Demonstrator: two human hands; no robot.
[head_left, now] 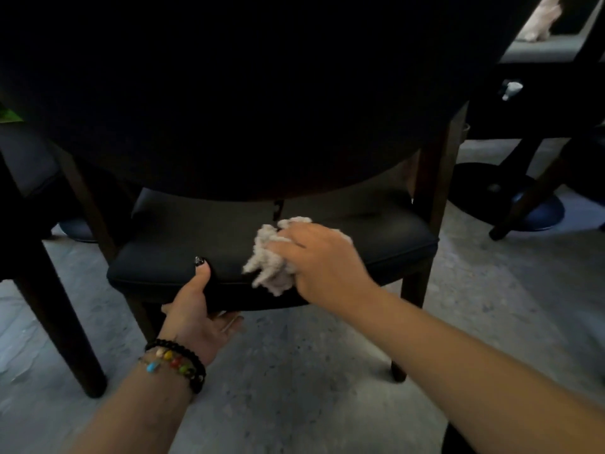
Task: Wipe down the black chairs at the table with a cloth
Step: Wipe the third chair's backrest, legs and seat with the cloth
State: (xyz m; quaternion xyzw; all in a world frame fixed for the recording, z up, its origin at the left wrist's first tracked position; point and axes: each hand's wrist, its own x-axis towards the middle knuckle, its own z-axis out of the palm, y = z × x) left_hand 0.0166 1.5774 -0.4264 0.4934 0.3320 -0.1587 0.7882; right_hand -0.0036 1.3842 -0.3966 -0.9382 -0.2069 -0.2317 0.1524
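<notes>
While left hand [196, 309] steadies, cloth [271, 257] on chair seat [183, 244]

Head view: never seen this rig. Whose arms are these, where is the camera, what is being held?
There is no machine here: a person wears one wide-angle camera on the head, looking forward and down at their own bare hands. The right hand bunches a fluffy pale grey cloth and presses it on the padded black seat of a dark wooden-legged chair. The left hand, with beaded bracelets on its wrist, holds the seat's front edge in a grip, thumb on top. The chair's black backrest fills the upper picture. Below is a grey concrete floor.
</notes>
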